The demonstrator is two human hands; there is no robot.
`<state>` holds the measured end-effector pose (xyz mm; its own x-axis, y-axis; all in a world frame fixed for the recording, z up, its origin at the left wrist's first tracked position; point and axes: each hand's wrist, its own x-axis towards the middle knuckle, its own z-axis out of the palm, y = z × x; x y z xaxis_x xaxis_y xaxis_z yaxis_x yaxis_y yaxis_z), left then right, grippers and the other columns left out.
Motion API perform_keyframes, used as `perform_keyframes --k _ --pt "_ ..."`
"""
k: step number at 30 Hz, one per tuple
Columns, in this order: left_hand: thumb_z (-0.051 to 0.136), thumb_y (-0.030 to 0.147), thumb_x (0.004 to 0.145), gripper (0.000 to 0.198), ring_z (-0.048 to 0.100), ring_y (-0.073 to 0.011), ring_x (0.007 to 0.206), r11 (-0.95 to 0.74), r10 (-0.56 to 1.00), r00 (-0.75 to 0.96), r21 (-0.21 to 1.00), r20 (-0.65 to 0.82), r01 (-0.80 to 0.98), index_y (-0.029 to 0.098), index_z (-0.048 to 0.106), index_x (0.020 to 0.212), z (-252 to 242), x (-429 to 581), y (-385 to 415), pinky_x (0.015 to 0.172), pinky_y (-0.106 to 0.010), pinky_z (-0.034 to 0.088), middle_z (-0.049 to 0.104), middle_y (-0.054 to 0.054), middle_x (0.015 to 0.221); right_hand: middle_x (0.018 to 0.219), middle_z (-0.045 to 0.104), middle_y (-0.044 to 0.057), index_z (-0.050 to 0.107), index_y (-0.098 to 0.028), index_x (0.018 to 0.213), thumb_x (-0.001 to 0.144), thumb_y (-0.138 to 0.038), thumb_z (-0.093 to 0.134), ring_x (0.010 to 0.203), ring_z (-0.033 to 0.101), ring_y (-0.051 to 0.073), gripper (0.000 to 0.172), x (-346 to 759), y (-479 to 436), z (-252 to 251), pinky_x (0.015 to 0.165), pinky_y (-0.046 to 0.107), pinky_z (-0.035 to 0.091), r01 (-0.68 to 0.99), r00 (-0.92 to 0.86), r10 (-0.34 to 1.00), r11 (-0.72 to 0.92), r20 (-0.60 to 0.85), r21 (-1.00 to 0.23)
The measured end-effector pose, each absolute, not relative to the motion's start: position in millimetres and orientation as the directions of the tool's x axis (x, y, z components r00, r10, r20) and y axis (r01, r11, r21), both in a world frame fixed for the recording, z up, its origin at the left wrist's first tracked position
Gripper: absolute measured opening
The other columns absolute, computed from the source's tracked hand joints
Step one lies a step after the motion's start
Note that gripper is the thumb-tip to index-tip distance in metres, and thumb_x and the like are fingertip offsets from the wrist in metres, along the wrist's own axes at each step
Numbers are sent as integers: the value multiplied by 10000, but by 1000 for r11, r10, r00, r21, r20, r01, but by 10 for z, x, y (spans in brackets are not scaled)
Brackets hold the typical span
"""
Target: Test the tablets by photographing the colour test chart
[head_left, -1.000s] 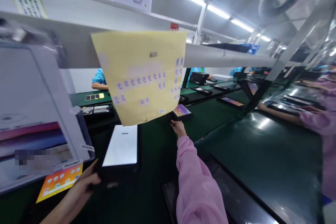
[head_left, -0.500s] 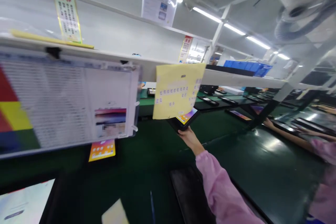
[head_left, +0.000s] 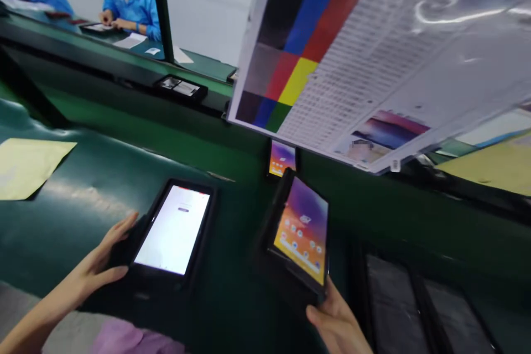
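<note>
My right hand is closed on the lower right corner of a tablet in a thick black case. That tablet is raised and tilted, its lit screen showing a purple and orange home screen with icons. On the left, a second black-cased tablet shows a mostly white screen. My left hand is at its left edge, thumb and fingers spread apart; whether they touch the case is hard to tell. Behind the raised tablet, a third tablet with the same home screen is partly hidden.
A clear-sleeved sheet with colour blocks hangs over the bench. Dark cased devices lie at the right. Yellow paper sits at the left on the green bench. Beyond the frame, a person in blue handles a device.
The view has swung left and down. My right hand has brought the tablet from the far bench to in front of me. My left hand has come into view beside the white-screened tablet.
</note>
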<state>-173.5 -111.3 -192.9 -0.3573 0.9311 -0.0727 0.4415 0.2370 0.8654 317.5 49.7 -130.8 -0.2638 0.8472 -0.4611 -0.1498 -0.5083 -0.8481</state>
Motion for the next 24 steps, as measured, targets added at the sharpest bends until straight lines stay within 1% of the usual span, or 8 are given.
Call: perform_keyframes --k 2,4,7,10,13,16,19,24 --pt "680 525 898 839 369 -346 1572 257 938 -316 900 -145 352 419 302 1640 -1915 -1695 -988 1264 -574 348 348 -24 1729 1523 631 64 651 -351 1379 592 -363 1018 1509 471 381 869 2982 313 -1451 1252 527 384 -113 -331 807 -549 -489 -828" --pt "747 519 850 961 311 -366 1595 280 930 -327 896 -165 344 360 255 1661 -1912 -1612 -855 1287 -618 269 306 -76 1744 1528 626 60 636 -361 1402 605 -369 1015 1516 462 373 882 2857 206 -1547 1246 517 385 -50 -404 756 -580 -515 -813" --pt "805 521 782 1040 395 -398 1535 303 887 -449 869 -106 392 240 295 1643 -1938 -1486 -661 1272 -647 287 389 -171 1678 1511 636 58 611 -370 1426 640 -403 999 1512 468 358 877 2767 143 -1608 1238 510 383 31 -512 670 -612 -538 -790" --pt "707 560 869 931 506 -381 1432 311 835 -547 866 -53 391 186 302 1619 -1976 -1436 -527 1231 -647 354 511 -204 1554 1533 607 77 544 -358 1496 686 -468 967 1496 487 346 920 2736 149 -1586 1223 498 393 101 -585 607 -604 -539 -790" --pt "583 560 967 782 519 -336 1431 302 831 -555 872 -43 385 230 295 1614 -1955 -1442 -534 1246 -618 344 544 -173 1523 1530 589 106 457 -336 1561 738 -510 926 1421 556 339 963 2728 194 -1521 1182 497 434 211 -599 566 -571 -567 -793" --pt "660 532 934 846 432 -324 1518 289 872 -483 878 -77 383 294 258 1639 -1863 -1429 -664 1282 -594 299 455 -139 1626 1435 619 138 432 -301 1566 773 -546 883 1237 649 326 945 2742 242 -1465 1053 485 532 376 -515 597 -488 -616 -788" --pt "738 490 886 995 239 -336 1620 302 912 -381 874 -150 380 346 146 1672 -1781 -1374 -802 1306 -603 232 256 -104 1747 1341 597 154 499 -247 1510 816 -593 807 1031 661 289 834 2763 256 -1414 903 457 591 541 -400 712 -324 -576 -776" --pt "765 442 860 1076 165 -342 1641 297 927 -341 864 -157 408 362 72 1679 -1783 -1313 -883 1307 -619 203 160 -94 1775 1388 495 129 482 -289 1549 923 -509 684 1038 624 255 694 2777 242 -1301 923 445 600 668 -396 809 -71 -434 -741"
